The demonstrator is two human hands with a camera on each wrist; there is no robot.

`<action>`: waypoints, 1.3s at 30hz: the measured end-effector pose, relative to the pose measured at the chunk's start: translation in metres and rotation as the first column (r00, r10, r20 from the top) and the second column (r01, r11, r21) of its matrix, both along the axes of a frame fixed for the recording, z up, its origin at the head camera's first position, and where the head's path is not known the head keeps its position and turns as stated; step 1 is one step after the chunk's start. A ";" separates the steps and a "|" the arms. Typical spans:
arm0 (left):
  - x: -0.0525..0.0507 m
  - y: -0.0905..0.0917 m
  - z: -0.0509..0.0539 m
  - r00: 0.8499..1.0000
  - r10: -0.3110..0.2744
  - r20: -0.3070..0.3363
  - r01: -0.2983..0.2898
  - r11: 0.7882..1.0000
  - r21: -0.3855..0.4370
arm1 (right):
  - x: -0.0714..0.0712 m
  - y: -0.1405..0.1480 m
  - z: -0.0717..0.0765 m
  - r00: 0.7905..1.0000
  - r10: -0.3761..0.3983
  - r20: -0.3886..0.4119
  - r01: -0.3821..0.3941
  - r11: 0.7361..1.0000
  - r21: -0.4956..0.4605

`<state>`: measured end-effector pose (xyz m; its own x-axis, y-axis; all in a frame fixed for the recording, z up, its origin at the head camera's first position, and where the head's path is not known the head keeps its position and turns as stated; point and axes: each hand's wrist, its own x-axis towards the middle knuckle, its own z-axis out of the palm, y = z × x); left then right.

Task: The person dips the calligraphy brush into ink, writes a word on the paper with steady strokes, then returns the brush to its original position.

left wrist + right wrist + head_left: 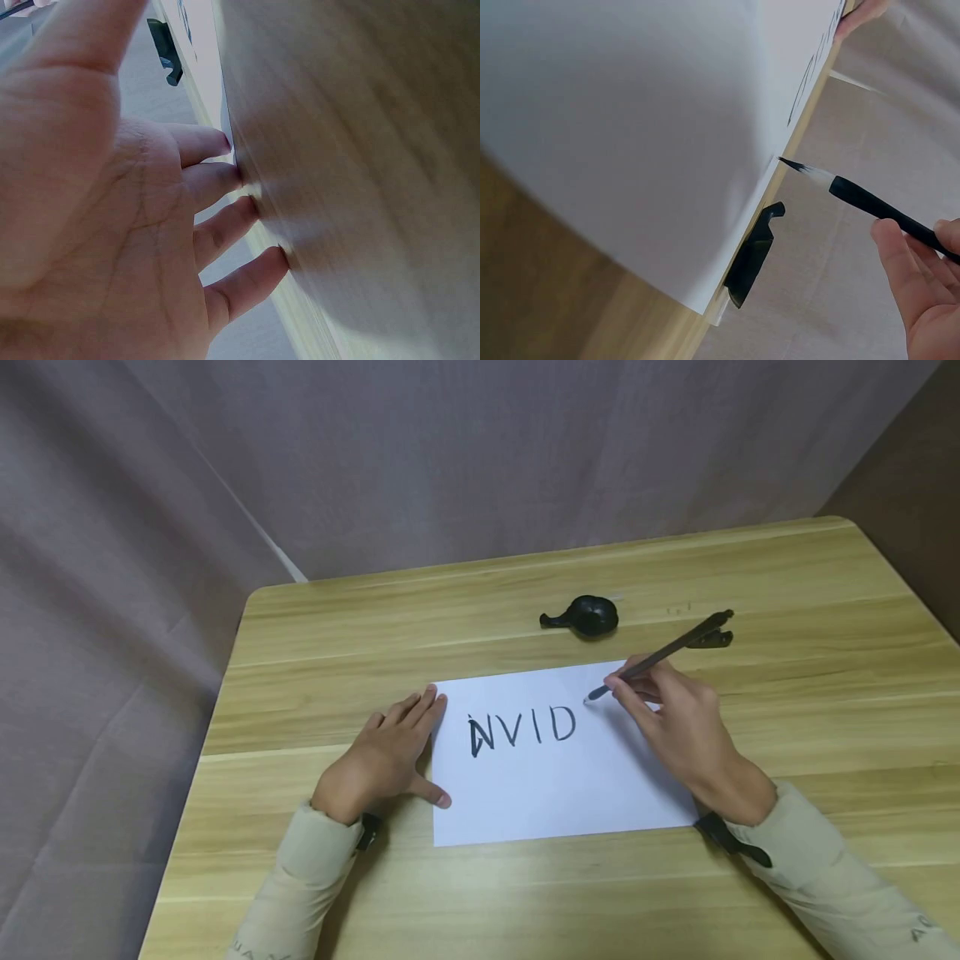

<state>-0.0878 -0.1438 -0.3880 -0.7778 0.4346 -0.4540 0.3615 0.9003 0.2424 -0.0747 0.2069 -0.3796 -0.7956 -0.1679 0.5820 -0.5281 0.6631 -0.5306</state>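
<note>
A white sheet of paper (555, 793) lies on the wooden table, with the black letters "NVID" (522, 728) across its upper part; the N has a thicker, doubled left stroke. My left hand (390, 760) rests with spread fingers on the sheet's left edge; in the left wrist view its fingers (225, 225) touch down along that edge. My right hand (686, 735) pinches a dark brush (660, 654), slanted up to the right. The brush's black tip (791, 163) is close to the paper, right of the D; whether it touches, I cannot tell.
Behind the sheet stands a small black glossy dish with a spout (592, 616), also in the right wrist view (750, 259). Faint marks show on the table (678, 608) to its right. A grey curtain (480, 460) hangs beyond the table's far edge.
</note>
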 end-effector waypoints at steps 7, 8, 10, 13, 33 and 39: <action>-0.001 0.001 0.000 1.000 0.000 0.003 0.000 1.000 0.003 | 0.004 -0.001 -0.001 0.999 0.014 0.048 -0.014 1.000 -0.001; -0.001 0.001 0.000 1.000 0.000 0.002 0.000 1.000 0.002 | 0.006 -0.001 -0.001 0.999 0.013 0.053 -0.013 1.000 0.007; -0.001 0.001 0.001 1.000 -0.001 0.003 0.001 1.000 -0.003 | 0.009 -0.001 -0.002 0.998 0.015 0.055 -0.016 1.000 0.023; -0.001 0.001 0.001 1.000 -0.004 0.003 0.004 1.000 -0.008 | 0.015 0.001 -0.002 0.998 0.015 0.068 -0.017 0.999 0.040; -0.001 0.000 0.000 1.000 0.003 0.013 -0.002 1.000 -0.014 | 0.026 -0.003 0.006 0.989 -0.030 0.144 0.010 0.991 0.137; -0.001 0.000 0.000 1.000 0.001 0.010 -0.001 1.000 -0.018 | 0.026 -0.002 0.012 0.982 -0.044 0.184 0.016 0.988 0.152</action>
